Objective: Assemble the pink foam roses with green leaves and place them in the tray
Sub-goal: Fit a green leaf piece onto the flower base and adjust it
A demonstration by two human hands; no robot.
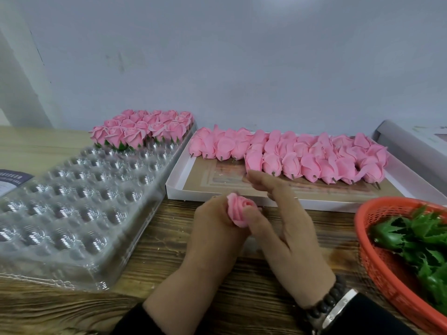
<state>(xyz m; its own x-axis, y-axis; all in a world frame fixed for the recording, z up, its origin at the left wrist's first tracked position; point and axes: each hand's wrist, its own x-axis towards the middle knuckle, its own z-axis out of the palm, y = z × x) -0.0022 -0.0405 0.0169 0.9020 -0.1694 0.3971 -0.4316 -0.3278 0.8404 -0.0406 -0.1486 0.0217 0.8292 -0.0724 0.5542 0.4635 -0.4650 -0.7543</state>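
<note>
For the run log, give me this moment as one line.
left hand: grips rose | right hand: thumb on rose | tray: partly filled

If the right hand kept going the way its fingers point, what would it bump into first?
Probably the front row of pink rose heads in the white box. The right hand has its fingers stretched up and away, their tips just short of those roses, though depth is hard to judge.
</note>
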